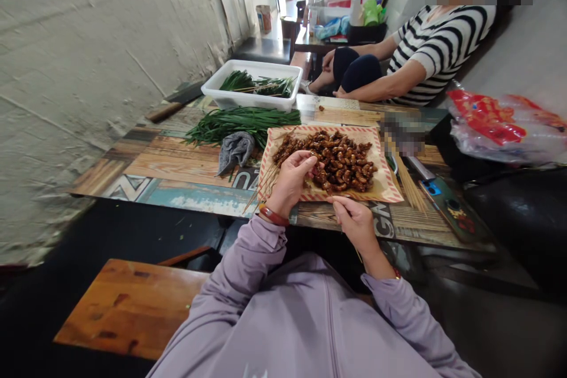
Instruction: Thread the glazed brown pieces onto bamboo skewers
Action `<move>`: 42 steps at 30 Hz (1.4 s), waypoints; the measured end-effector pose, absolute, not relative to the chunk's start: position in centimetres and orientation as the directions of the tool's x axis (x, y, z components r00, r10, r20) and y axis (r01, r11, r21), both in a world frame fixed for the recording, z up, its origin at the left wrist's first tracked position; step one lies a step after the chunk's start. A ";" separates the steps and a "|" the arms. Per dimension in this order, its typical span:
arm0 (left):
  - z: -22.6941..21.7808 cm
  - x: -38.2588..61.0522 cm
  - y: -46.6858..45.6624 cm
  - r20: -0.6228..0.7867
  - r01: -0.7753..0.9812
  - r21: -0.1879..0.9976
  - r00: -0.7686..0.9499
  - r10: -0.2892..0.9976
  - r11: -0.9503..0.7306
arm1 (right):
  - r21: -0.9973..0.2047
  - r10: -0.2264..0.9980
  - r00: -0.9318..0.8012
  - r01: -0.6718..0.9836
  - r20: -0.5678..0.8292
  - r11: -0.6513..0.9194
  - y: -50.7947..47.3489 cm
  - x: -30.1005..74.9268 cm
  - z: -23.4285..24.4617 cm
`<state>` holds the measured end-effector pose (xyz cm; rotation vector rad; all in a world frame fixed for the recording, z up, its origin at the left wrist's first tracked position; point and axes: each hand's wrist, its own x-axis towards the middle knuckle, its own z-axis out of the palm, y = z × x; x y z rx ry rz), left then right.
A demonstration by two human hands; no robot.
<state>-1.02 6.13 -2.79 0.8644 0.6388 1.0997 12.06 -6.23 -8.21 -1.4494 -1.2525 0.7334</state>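
A paper-lined tray with a red-and-white striped border [387, 186] bears a heap of glossy brown, curled food pieces [349, 165]. Over the left part of this heap, my left hand [290, 182] has thumb and forefinger pinched together; what lies between them is too small to make out. My right hand [357, 224] is closed around a thin wooden skewer [358, 256] at the tray's front edge, its lower end poking out below the palm. At the tray's left, loaded skewers [266, 182] lie with their bare ends over the border.
Long green chives [243, 123] lie behind a grey cloth [234, 150]. A white bin [252, 100] holds more greens. Bare skewers [410, 180], a knife [420, 168] and a phone [456, 209] lie at right. A person in a striped top [443, 47] sits across.
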 end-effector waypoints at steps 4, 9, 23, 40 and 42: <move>-2.6 -1.0 6.1 -0.040 -0.505 0.834 0.345 0.938 0.221 | -0.941 0.943 0.280 0.330 0.179 0.080 -6.2 12.0 -8.2; -2.4 -1.1 6.1 -0.043 -0.501 0.832 0.370 0.928 0.239 | -0.911 0.921 0.316 0.404 0.227 0.086 -6.2 11.9 -8.1; -2.7 -1.0 6.2 -0.032 -0.480 0.851 0.359 0.933 0.215 | -0.879 0.898 0.317 0.455 0.307 0.140 -5.9 11.9 -8.4; -2.3 -1.1 6.2 -0.020 -0.462 0.856 0.420 0.907 0.233 | -0.905 0.900 0.350 0.412 0.261 0.102 -5.7 11.7 -8.0; -2.1 -1.3 6.0 -0.022 -0.465 0.853 0.422 0.906 0.236 | -0.911 0.896 0.361 0.400 0.260 0.103 -5.7 11.7 -8.0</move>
